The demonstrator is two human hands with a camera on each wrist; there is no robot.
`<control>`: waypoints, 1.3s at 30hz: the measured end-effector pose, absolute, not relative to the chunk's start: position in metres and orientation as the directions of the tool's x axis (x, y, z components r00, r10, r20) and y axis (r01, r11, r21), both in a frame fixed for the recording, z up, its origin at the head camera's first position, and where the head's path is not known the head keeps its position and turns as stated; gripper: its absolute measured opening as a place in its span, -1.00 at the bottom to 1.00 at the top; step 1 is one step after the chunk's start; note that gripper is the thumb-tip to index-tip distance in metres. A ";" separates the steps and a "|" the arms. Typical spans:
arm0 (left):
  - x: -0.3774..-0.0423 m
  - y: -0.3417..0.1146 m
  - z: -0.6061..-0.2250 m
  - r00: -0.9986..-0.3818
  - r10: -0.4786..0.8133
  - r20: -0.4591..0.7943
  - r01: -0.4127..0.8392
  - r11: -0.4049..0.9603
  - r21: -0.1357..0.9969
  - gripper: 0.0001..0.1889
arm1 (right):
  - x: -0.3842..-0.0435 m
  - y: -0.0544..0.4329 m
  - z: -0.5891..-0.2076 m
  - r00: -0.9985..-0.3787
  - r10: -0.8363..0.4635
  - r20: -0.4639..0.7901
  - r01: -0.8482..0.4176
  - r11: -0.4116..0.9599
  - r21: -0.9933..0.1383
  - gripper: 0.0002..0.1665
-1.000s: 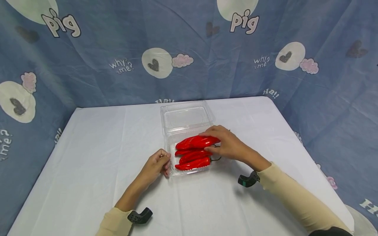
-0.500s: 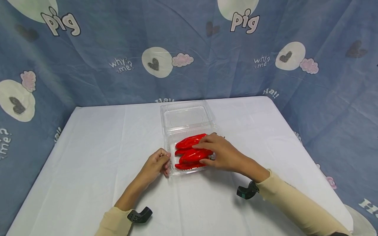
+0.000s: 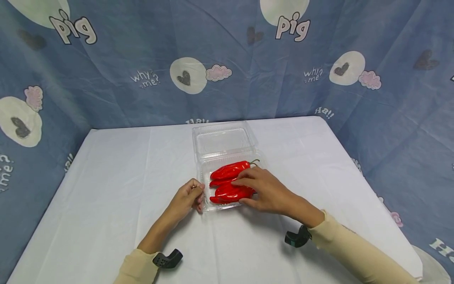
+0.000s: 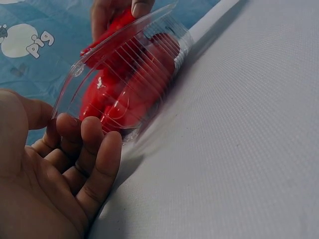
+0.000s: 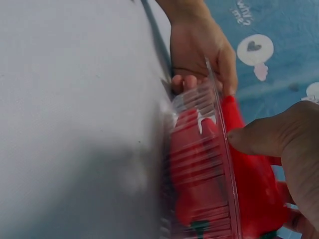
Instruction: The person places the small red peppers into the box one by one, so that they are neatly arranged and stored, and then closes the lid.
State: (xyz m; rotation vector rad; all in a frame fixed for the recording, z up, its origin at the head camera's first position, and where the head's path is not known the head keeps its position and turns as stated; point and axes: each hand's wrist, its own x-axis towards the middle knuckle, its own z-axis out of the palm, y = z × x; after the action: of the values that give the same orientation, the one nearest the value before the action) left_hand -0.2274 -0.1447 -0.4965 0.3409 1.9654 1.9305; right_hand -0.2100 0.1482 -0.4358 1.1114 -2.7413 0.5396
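Note:
A clear plastic clamshell box (image 3: pixel 223 140) lies with its lid folded back, and several glossy red chili peppers (image 3: pixel 229 170) lie side by side in its base. My left hand (image 3: pixel 185 199) pinches the box's left edge between thumb and bent forefinger; in the left wrist view, the other fingers curl beside the wall. At the front right of the base, my right hand (image 3: pixel 267 191) grips a chili pepper (image 3: pixel 232 193) that lies over the front one. The right wrist view shows the thumb on this pepper (image 5: pixel 251 184) and fingers on its far side. Its stem end is mostly hidden.
A white cloth covers the table (image 3: pixel 113 185). Behind and at both sides hangs a blue printed curtain (image 3: pixel 248 86). A dark device (image 3: pixel 168 259) sits at the left wrist, and another (image 3: pixel 298 236) at the right wrist.
My right hand has moved from the back of the base toward the front, bringing a chili pepper along. The back pepper's stem now shows. The left hand and box have stayed put.

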 end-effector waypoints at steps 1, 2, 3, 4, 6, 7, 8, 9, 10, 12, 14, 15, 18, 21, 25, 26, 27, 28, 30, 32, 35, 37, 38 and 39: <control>-0.227 -0.145 -0.497 -0.905 0.416 -0.087 -0.080 0.036 0.996 -0.78 | -0.210 0.148 -0.436 -0.719 -0.647 0.255 -0.695 0.663 -0.278 -0.31; -0.227 -0.145 -0.497 -0.905 0.415 -0.087 -0.079 0.036 0.996 -0.78 | -0.209 0.149 -0.436 -0.719 -0.647 0.255 -0.695 0.663 -0.279 -0.31; -0.228 -0.145 -0.497 -0.905 0.416 -0.085 -0.077 0.036 0.996 -0.78 | -0.209 0.149 -0.436 -0.720 -0.647 0.252 -0.694 0.663 -0.280 -0.32; -0.228 -0.144 -0.498 -0.906 0.416 -0.084 -0.075 0.036 0.996 -0.78 | -0.208 0.149 -0.436 -0.720 -0.648 0.250 -0.694 0.663 -0.280 -0.33; -0.228 -0.144 -0.499 -0.906 0.415 -0.082 -0.074 0.036 0.997 -0.78 | -0.208 0.150 -0.435 -0.719 -0.649 0.249 -0.695 0.662 -0.281 -0.34; -0.228 -0.144 -0.499 -0.906 0.415 -0.082 -0.073 0.036 0.997 -0.78 | -0.207 0.150 -0.435 -0.720 -0.649 0.246 -0.693 0.663 -0.282 -0.35; -0.228 -0.144 -0.500 -0.906 0.414 -0.082 -0.074 0.035 0.997 -0.77 | -0.207 0.150 -0.435 -0.720 -0.649 0.246 -0.694 0.663 -0.282 -0.35; -0.229 -0.144 -0.500 -0.906 0.415 -0.083 -0.073 0.038 0.997 -0.76 | -0.207 0.150 -0.435 -0.720 -0.650 0.245 -0.694 0.663 -0.281 -0.36; -0.229 -0.144 -0.501 -0.907 0.413 -0.085 -0.076 0.039 0.996 -0.77 | -0.207 0.150 -0.435 -0.719 -0.650 0.246 -0.695 0.662 -0.281 -0.36; -0.228 -0.144 -0.501 -0.907 0.411 -0.090 -0.079 0.045 0.996 -0.77 | -0.207 0.151 -0.436 -0.717 -0.651 0.249 -0.697 0.661 -0.278 -0.36; -0.228 -0.145 -0.501 -0.907 0.411 -0.094 -0.080 0.051 0.996 -0.77 | -0.207 0.151 -0.436 -0.716 -0.652 0.251 -0.698 0.660 -0.278 -0.37; -0.228 -0.145 -0.501 -0.907 0.411 -0.095 -0.079 0.055 0.995 -0.77 | -0.207 0.151 -0.436 -0.715 -0.652 0.251 -0.699 0.659 -0.278 -0.37; -0.228 -0.145 -0.501 -0.906 0.411 -0.098 -0.079 0.062 0.995 -0.77 | -0.207 0.151 -0.436 -0.716 -0.651 0.251 -0.698 0.660 -0.278 -0.38; -0.229 -0.145 -0.501 -0.906 0.411 -0.098 -0.076 0.068 0.995 -0.76 | -0.207 0.152 -0.437 -0.717 -0.650 0.252 -0.697 0.661 -0.277 -0.38; -0.229 -0.145 -0.501 -0.907 0.409 -0.097 -0.075 0.071 0.995 -0.75 | -0.206 0.152 -0.437 -0.718 -0.647 0.258 -0.696 0.664 -0.274 -0.39; -0.229 -0.144 -0.501 -0.908 0.409 -0.096 -0.074 0.071 0.995 -0.75 | -0.206 0.153 -0.437 -0.719 -0.645 0.261 -0.695 0.665 -0.271 -0.39; -0.229 -0.144 -0.501 -0.908 0.408 -0.096 -0.073 0.071 0.995 -0.75 | -0.206 0.153 -0.437 -0.719 -0.642 0.265 -0.695 0.666 -0.272 -0.40; -0.229 -0.144 -0.501 -0.909 0.406 -0.095 -0.073 0.070 0.995 -0.75 | -0.206 0.154 -0.437 -0.720 -0.640 0.270 -0.694 0.666 -0.273 -0.40; -0.229 -0.144 -0.501 -0.910 0.405 -0.092 -0.071 0.067 0.995 -0.76 | -0.205 0.156 -0.436 -0.726 -0.631 0.274 -0.688 0.668 -0.283 -0.42; -0.229 -0.144 -0.501 -0.911 0.403 -0.090 -0.070 0.063 0.996 -0.76 | -0.204 0.158 -0.436 -0.740 -0.616 0.269 -0.672 0.673 -0.308 -0.42; -0.228 -0.144 -0.501 -0.912 0.401 -0.088 -0.072 0.054 0.996 -0.77 | -0.202 0.163 -0.434 -0.776 -0.580 0.249 -0.629 0.683 -0.370 -0.42; -0.228 -0.143 -0.501 -0.912 0.400 -0.087 -0.074 0.047 0.996 -0.78 | -0.201 0.166 -0.433 -0.802 -0.549 0.237 -0.594 0.687 -0.419 -0.43; -0.228 -0.143 -0.501 -0.913 0.400 -0.085 -0.074 0.043 0.996 -0.79 | -0.200 0.168 -0.433 -0.816 -0.530 0.231 -0.574 0.688 -0.445 -0.43; -0.228 -0.143 -0.501 -0.913 0.399 -0.084 -0.074 0.042 0.996 -0.79 | -0.200 0.171 -0.432 -0.826 -0.514 0.231 -0.557 0.685 -0.470 -0.44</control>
State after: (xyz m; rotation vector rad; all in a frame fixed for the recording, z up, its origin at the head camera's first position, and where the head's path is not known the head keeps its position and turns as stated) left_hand -0.2283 -0.1433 -0.5012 0.3294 1.9871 1.9352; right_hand -0.1996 0.1707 -0.4324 0.8949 -2.8086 0.8242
